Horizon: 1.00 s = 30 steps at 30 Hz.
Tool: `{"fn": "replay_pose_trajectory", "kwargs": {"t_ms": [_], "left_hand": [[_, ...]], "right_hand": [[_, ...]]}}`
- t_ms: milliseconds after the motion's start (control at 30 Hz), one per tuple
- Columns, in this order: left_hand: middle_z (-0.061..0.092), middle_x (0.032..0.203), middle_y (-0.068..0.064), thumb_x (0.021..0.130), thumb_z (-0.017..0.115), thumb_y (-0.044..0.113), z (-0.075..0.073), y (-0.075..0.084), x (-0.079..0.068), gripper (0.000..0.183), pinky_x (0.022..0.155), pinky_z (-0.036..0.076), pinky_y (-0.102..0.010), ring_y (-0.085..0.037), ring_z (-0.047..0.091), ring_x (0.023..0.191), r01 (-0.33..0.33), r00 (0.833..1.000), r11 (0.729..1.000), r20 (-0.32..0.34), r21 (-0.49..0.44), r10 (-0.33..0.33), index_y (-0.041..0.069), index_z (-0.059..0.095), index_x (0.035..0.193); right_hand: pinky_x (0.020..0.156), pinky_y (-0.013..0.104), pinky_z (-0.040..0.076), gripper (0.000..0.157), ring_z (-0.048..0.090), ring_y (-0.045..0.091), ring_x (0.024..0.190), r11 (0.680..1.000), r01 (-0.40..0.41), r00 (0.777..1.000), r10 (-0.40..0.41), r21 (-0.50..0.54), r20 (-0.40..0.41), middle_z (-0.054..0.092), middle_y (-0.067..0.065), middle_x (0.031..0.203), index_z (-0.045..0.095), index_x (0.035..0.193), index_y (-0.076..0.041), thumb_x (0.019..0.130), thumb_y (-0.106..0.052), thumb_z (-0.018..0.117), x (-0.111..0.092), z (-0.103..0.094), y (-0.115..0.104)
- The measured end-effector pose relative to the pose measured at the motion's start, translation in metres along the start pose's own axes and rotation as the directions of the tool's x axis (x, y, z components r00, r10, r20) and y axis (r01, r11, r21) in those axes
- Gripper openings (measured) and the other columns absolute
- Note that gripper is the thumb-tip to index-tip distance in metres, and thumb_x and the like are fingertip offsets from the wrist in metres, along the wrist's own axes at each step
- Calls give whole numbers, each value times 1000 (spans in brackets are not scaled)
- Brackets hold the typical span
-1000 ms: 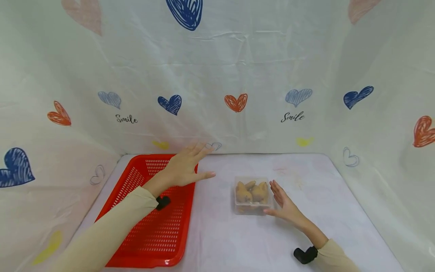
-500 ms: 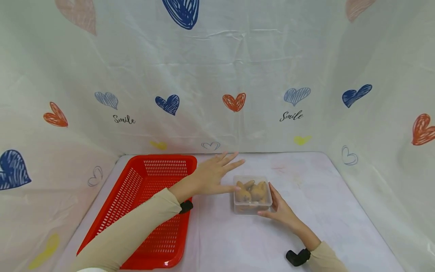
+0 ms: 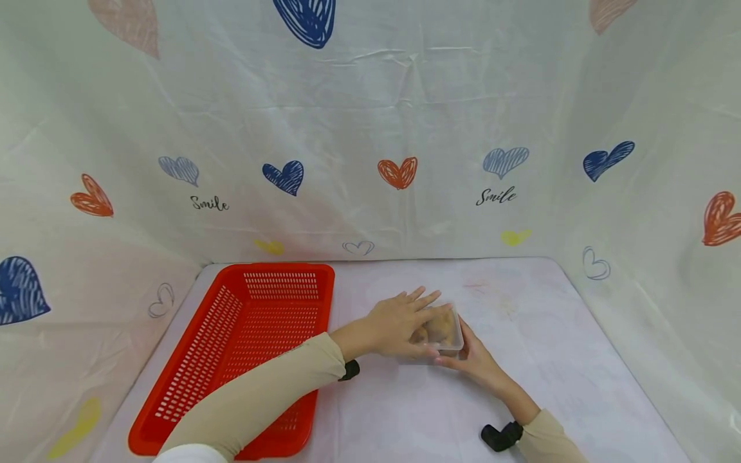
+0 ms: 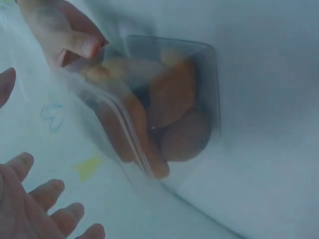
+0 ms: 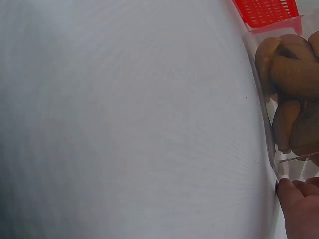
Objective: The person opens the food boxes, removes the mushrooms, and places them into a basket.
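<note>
A clear plastic box (image 3: 455,334) stands on the white table and holds several brown, rounded pieces (image 4: 172,94), some with narrow ends; their kind cannot be told. My right hand (image 3: 485,363) holds the box by its right side, with the thumb toward the front corner. Over the left part of the box reaches my left hand (image 3: 396,325), its fingers spread and fairly straight. In the left wrist view, the left hand's fingers (image 4: 47,194) appear apart from the box wall. The left hand hides much of the box in the head view.
A red perforated plastic basket (image 3: 327,302) lies left of the box, partly under the left forearm. Behind the table (image 3: 509,302) hangs a white sheet (image 3: 347,212) printed with hearts. Black wrist mounts (image 3: 501,437) sit on both wrists.
My left hand has moved right from above the basket to over the box. The right hand has closed in on the box's right side. The box has stayed in place.
</note>
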State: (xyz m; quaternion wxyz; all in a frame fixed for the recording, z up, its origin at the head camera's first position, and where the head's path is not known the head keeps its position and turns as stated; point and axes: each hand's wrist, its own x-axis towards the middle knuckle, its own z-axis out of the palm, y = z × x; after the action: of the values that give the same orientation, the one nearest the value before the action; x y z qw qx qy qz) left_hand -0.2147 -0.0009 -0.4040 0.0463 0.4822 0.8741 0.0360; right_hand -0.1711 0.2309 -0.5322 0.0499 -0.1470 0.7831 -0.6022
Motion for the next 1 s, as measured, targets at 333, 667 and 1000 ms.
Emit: {"fn": "replay_pose_trajectory", "kwargs": {"t_ms": [333, 667, 1000], "left_hand": [[20, 164, -7, 100, 43, 60, 21, 17, 12, 73, 117, 27, -49, -34, 21, 148, 28, 998, 999, 54, 45, -30, 20, 25, 160], [22, 164, -3, 99, 46, 59, 34, 26, 14, 74, 114, 32, -52, -31, 24, 148, 74, 996, 980, 44, 184, -83, 24, 23, 160], [34, 159, -1, 92, 61, 58, 56, 33, 16, 79, 106, 43, -47, -28, 39, 141, 98, 989, 863, -146, 495, -29, 25, 32, 157]], "right_hand": [[97, 11, 38, 99, 17, 47, 142, 1000, 15, 1000, -15, 23, 11, 5, 31, 161, 0, 155, 9, 89, -5, 73, 3, 2, 4], [95, 13, 40, 103, 13, 44, 144, 999, -31, 999, 30, 19, 26, -2, 27, 162, -4, 156, 6, 90, -9, 75, 5, 7, 3], [101, 11, 33, 111, 34, 35, 137, 1000, 7, 1000, -7, 0, 3, 14, 21, 162, 2, 160, -7, 83, -10, 82, 3, 9, 4]]}}
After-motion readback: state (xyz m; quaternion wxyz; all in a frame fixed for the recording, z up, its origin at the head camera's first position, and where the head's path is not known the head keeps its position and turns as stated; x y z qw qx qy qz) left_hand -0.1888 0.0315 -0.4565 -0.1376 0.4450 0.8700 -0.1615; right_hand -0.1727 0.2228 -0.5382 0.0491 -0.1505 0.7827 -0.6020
